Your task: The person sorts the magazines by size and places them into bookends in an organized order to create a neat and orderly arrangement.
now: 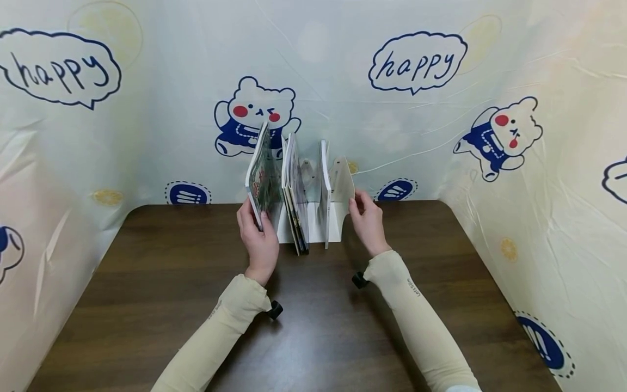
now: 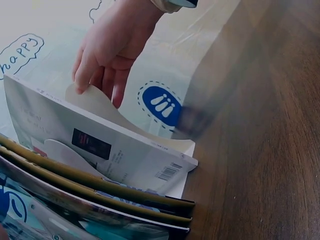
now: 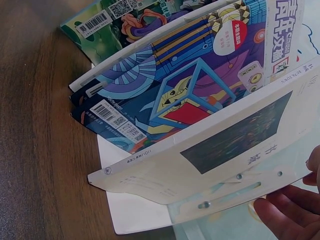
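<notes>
A white book rack [image 1: 313, 231] stands at the table's back edge, holding upright books. My left hand [image 1: 259, 245] grips the leftmost book [image 1: 262, 179], which has a green picture cover; the thumb lies on its right side and the fingers on its left. My right hand [image 1: 368, 220] pinches the edge of the rack's right end panel [image 1: 343, 182], a curved plate whose slot and screws show in the right wrist view. Next to that panel is a thin white book [image 3: 210, 145]. Several thin magazines [image 1: 295, 201], one with a blue and purple cover, stand together in the middle.
The dark wooden table [image 1: 313, 326] spreads out in front of the rack. A pale curtain [image 1: 323, 65] with printed bears and lettering hangs close behind the rack and along both sides.
</notes>
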Demonstrator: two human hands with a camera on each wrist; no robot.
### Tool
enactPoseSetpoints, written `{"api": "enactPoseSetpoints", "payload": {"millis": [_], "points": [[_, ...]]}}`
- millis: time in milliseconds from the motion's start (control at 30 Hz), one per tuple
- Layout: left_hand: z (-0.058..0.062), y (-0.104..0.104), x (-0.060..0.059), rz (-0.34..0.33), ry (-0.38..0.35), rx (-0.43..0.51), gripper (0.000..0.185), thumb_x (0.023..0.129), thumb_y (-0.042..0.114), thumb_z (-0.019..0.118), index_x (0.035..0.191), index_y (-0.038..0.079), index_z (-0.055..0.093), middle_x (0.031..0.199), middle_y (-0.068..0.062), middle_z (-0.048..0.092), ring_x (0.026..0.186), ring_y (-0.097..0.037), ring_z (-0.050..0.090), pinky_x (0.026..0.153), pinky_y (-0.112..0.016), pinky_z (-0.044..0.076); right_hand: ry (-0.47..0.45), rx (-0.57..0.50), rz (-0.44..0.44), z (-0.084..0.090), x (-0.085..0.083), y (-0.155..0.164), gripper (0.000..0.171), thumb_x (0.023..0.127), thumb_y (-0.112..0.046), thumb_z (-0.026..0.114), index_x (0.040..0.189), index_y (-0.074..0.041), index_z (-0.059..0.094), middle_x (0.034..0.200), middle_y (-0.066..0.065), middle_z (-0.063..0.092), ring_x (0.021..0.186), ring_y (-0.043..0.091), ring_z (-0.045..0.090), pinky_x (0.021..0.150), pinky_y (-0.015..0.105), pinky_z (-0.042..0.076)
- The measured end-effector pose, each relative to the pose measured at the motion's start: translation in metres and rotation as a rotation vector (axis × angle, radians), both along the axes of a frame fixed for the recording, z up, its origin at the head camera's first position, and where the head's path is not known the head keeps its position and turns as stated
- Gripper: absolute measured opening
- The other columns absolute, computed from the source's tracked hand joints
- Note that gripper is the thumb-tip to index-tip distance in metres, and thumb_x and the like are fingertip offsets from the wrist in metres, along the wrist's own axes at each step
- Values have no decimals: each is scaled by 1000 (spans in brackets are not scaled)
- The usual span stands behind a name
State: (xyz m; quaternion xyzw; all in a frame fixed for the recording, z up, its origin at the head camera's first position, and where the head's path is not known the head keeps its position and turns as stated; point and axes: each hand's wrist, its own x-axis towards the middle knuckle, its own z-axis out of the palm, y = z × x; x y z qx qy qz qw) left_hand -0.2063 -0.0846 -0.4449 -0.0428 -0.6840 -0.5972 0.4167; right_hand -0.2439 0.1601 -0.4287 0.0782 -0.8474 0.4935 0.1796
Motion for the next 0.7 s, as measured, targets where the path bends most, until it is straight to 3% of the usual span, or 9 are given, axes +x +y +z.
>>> {"api": "enactPoseSetpoints", "payload": {"millis": [233, 533, 700], "points": [[-2, 2, -3, -19, 14, 2, 47, 103, -5, 53, 148, 7, 50, 136, -19, 51, 131, -29, 52, 108, -44, 46, 13, 10, -3, 0, -1, 1, 31, 107, -13, 57, 134, 2, 62, 124, 24, 69, 99, 33, 68, 86, 50, 61], [0, -1, 0, -127, 28, 56, 47, 103, -7, 50, 150, 0, 42, 145, -19, 44, 143, -24, 46, 119, -36, 40, 5, 5, -4, 1, -1, -1, 30, 108, -16, 57, 133, 0, 62, 123, 20, 69, 100, 32, 67, 88, 48, 61], [4, -4, 5, -161, -24, 73, 52, 103, -8, 50, 153, 0, 37, 152, -16, 41, 143, -26, 45, 117, -37, 41, 25, 9, -11, 0, -1, 0, 31, 107, -15, 57, 132, 2, 64, 120, 22, 71, 101, 33, 68, 86, 48, 60]]}}
